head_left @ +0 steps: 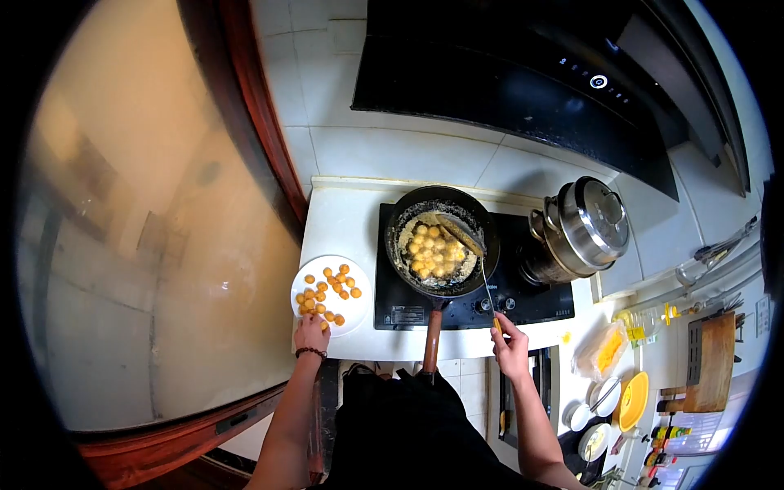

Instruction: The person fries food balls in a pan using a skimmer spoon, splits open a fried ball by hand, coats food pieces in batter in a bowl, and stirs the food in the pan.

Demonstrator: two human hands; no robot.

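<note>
A black frying pan (397, 260) with a brown handle stands on the black gas stove, holding several golden balls (429, 245) in bubbling oil. My right hand (510, 349) is closed on the yellow-ended handle of a metal skimmer (460, 234), whose head lies over the balls at the pan's right side. On the counter to the left, a white plate (358, 314) bears several orange-brown balls (339, 278). My left hand (311, 334), with a beaded bracelet at the wrist, is at the plate's lower left edge beside the balls. Its fingertips are too small to read clearly.
A steel steamer pot (600, 224) with a lid stands on the right burner. Beyond it are an oil bottle (645, 322), a plastic bag (602, 349), a yellow basin (634, 402) and small bowls. A black range hood (506, 73) hangs above; a glass door (163, 245) is at left.
</note>
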